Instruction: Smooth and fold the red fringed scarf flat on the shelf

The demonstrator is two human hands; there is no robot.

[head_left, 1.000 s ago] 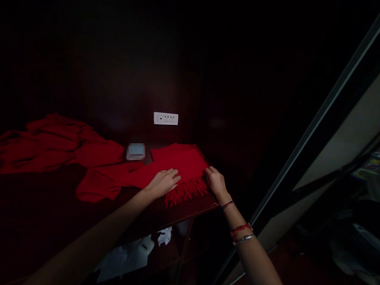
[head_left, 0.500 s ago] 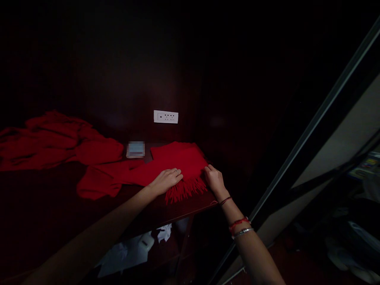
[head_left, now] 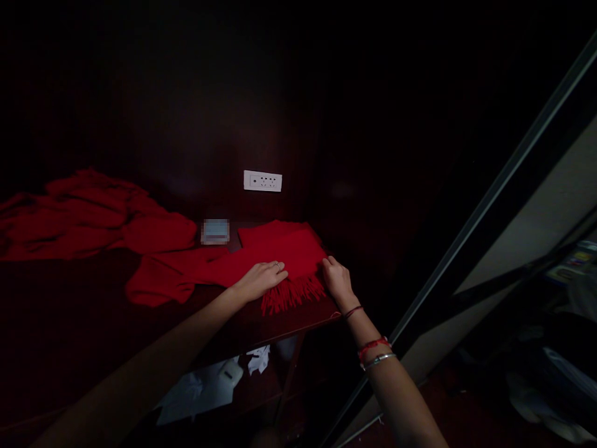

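A red fringed scarf (head_left: pixel 280 246) lies spread on the dark wooden shelf (head_left: pixel 224 323), its tassels toward the front edge. My left hand (head_left: pixel 263 277), a ring on one finger, is closed on the scarf just above the fringe. At the scarf's right edge, my right hand (head_left: pixel 336 277) is curled into a fist with the cloth pinched in its fingers. The scarf's far end runs left in a loose bunch. Fingertips of both hands are partly hidden.
A crumpled red cloth heap (head_left: pixel 93 218) lies at the left. Behind the scarf sits a small blurred box (head_left: pixel 215 231), below a white wall socket (head_left: pixel 262 181). Papers (head_left: pixel 198 395) and a white object (head_left: pixel 230 373) are on the lower shelf. A door frame (head_left: pixel 466 236) slants along the right.
Both hands keep nearly the same place on the scarf. The view has shifted very slightly; the scarf's layout looks almost unchanged.
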